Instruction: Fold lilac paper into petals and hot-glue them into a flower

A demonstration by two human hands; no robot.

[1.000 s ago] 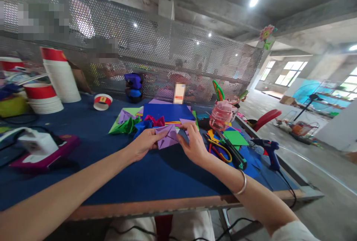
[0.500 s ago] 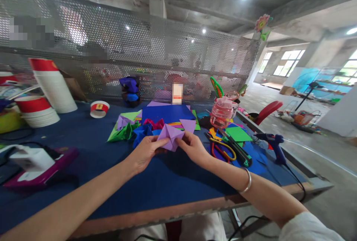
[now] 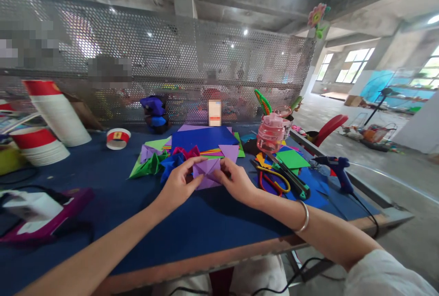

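Purple folded paper (image 3: 207, 168) is pinched between the left hand (image 3: 175, 187) and right hand (image 3: 240, 186), on the near side of the blue sheet (image 3: 204, 139). Light, even fingertip pressure from both sides would leave its creases crisp without buckling the layers.

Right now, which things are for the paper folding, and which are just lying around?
Folding:
purple paper, held by the left hand and right hand
probably the paper pile
probably the green, blue and pink folded shapes

Lying around, it seems:
cutter
glue gun
pink jar
small cup
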